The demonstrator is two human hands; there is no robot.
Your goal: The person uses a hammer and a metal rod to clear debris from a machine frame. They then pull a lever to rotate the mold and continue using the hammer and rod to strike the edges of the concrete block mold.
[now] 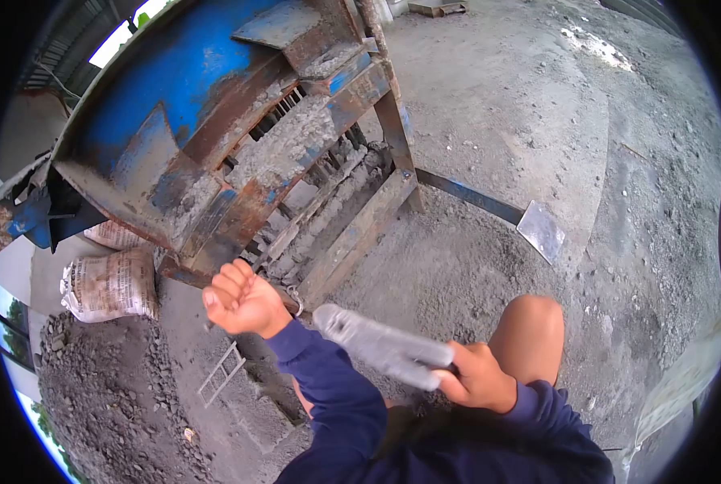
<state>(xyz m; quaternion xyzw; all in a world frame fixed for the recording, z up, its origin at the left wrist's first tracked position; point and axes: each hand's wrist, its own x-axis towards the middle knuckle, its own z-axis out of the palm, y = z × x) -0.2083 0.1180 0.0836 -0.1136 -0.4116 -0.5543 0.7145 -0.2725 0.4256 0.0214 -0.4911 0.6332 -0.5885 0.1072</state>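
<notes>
I recorded the machine (275, 173) ahead on the floor (505, 105), the sack (112, 286) at its left, rubble (118, 395) nearer on that side, and the tool (376, 344) in my right fingers (468, 360).

A sack (112, 284) lying beside the blue machine (203, 68) is bearing rows of dark print. The lettering is showing too small and blurred to be read.

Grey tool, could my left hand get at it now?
Probably yes: your right hand holds the tool by one end, leaving the other free, apparently near your left hand, which is curled and would have to open.
</notes>
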